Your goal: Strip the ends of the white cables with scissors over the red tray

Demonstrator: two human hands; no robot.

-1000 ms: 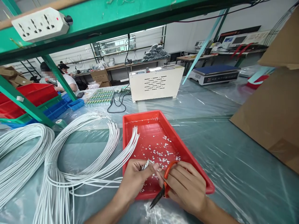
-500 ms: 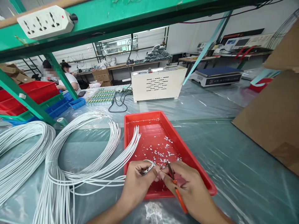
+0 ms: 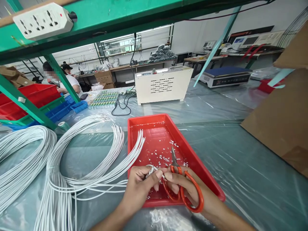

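Observation:
My left hand (image 3: 138, 186) is closed, its thumb and forefinger pinching a white cable (image 3: 155, 167) near the end. Hooked in my right hand (image 3: 190, 183) is a pair of scissors (image 3: 199, 192) with orange handles, the blades pointing away from me over the tray. The thumb and forefinger of that same hand pinch the cable's tip, close against my left fingertips. Both hands are above the near part of a red tray (image 3: 137, 120), where small white scraps (image 3: 165, 158) are scattered. Several white cables run from a large coil (image 3: 54, 170) toward my left hand.
Another cable coil (image 3: 26, 154) lies at far left. Behind the tray stands a beige machine (image 3: 163, 85) with a black cord; a blue-topped scale (image 3: 223, 77) is further right. Cardboard (image 3: 279, 128) rises at right. A green beam with a power strip (image 3: 43, 21) crosses overhead. People sit at back left.
The scissors have turned in my right hand, so the orange handle loops now show and the blades point forward. Both hands stay close together over the tray.

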